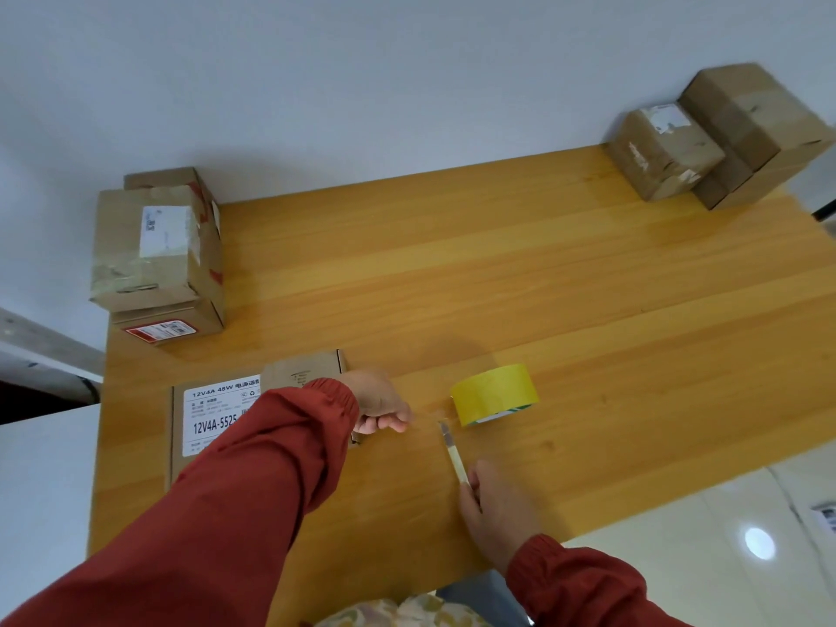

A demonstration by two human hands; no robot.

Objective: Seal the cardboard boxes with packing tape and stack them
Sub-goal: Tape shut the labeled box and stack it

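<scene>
A wooden table (497, 287) seen from above. Low and centre in the frame, the left hand (380, 402) pinches the end of a clear strip of tape (425, 418) pulled from a yellow tape roll (495, 393) lying just to its right. The right hand (497, 513), lower centre, grips a small knife (454, 454) whose blade meets the strip. A flat labelled box (212, 423) lies under the left sleeve. Stacked boxes (158, 251) stand at upper left, and more boxes (719, 138) at upper right.

Tape roll (494, 394) right of flat box (212, 423); box stacks (158, 255) at far corners.
</scene>
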